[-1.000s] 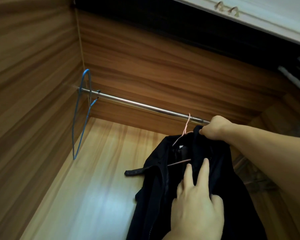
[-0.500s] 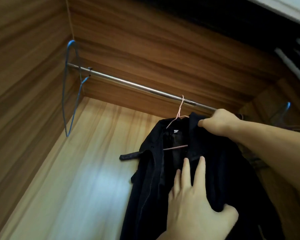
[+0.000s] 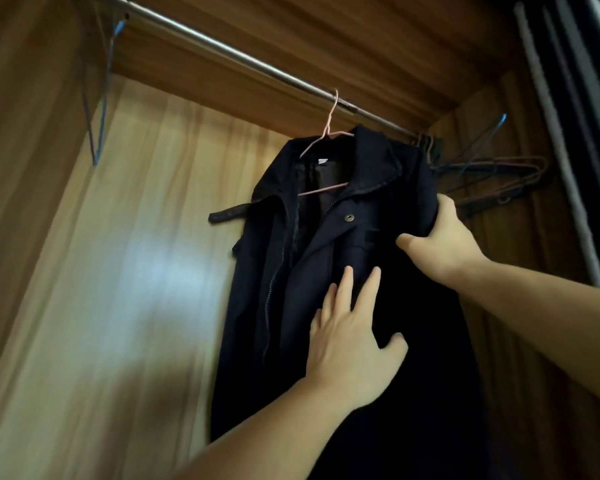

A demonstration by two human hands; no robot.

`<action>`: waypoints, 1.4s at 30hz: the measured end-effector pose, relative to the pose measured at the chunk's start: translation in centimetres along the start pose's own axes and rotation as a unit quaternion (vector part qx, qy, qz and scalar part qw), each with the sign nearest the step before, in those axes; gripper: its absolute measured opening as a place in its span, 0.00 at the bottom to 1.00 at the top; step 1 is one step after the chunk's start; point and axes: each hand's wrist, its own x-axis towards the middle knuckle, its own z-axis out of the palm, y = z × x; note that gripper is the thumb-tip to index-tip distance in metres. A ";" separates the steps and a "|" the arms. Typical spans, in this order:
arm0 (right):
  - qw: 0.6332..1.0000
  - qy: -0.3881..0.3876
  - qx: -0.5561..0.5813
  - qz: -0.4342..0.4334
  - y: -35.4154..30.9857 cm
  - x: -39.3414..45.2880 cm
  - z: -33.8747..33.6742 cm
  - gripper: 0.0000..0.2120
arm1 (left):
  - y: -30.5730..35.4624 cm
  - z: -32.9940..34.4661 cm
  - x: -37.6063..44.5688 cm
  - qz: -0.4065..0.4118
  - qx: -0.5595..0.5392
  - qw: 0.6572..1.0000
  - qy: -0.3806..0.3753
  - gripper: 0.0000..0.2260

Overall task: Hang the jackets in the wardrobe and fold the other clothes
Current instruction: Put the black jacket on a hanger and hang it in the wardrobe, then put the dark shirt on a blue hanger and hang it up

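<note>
almost hung: dark jacket on the rail

the dark jacket (image 3: 329, 271) hangs from a pink hanger (image 3: 326, 147) hooked on the wardrobe rail (image 3: 222, 53), long axis vertical, collar up, open front facing out. left hand (image 3: 350, 341) lies flat on the front, likely smoothing; right hand (image 3: 440, 244) grips its shoulder edge, probably to square it.

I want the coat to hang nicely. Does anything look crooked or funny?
Yes. The dark jacket sits lopsided on the pink hanger: its front gapes unzipped and a strap sticks out sideways to the left.
</note>
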 end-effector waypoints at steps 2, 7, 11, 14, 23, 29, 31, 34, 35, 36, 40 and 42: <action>0.999 -0.008 -0.012 0.033 1.1 -2.8 0.3 0.31 | -0.3 0.4 -1.6 -0.008 -0.026 1.000 -0.006 0.35; 0.988 -0.081 -0.042 0.123 3.6 -10.6 0.1 0.29 | 0.3 1.5 -6.7 -0.042 -0.049 0.996 -0.064 0.35; 0.981 -0.113 -0.075 0.142 3.9 -15.5 -2.0 0.26 | 1.8 0.2 -9.2 -0.060 -0.069 0.992 -0.088 0.35; 0.979 -0.125 -0.080 0.143 3.2 -19.0 -4.6 0.23 | 3.6 -1.4 -11.4 -0.059 -0.082 0.990 -0.101 0.34; 0.884 -0.226 -0.400 0.080 1.2 -34.4 -18.8 0.37 | 12.6 -3.5 -23.9 -0.026 -0.085 0.961 -0.262 0.33; 0.819 -0.205 -0.500 0.193 0.1 -43.7 -31.4 0.37 | 19.8 -1.9 -28.0 0.077 -0.083 0.933 -0.341 0.34; 0.800 -0.179 -0.520 0.239 -1.3 -47.2 -34.9 0.36 | 22.5 -1.5 -29.0 0.114 -0.101 0.923 -0.353 0.33; 0.768 -0.136 -0.552 0.296 -4.4 -53.1 -39.0 0.36 | 26.6 -0.9 -31.6 0.190 -0.123 0.904 -0.363 0.33; 0.756 -0.120 -0.560 0.317 -5.7 -55.3 -40.0 0.36 | 27.8 -0.8 -32.8 0.210 -0.134 0.897 -0.365 0.33; 0.743 -0.102 -0.568 0.341 -7.2 -57.6 -40.7 0.35 | 29.0 -0.7 -34.3 0.225 -0.151 0.888 -0.371 0.32; 0.676 -0.041 -0.600 0.426 -13.9 -67.2 -41.5 0.35 | 33.2 -1.1 -41.8 0.268 -0.245 0.833 -0.418 0.31; 0.637 -0.028 -0.611 0.469 -17.9 -71.7 -41.3 0.35 | 35.2 -2.3 -45.9 0.297 -0.275 0.804 -0.436 0.31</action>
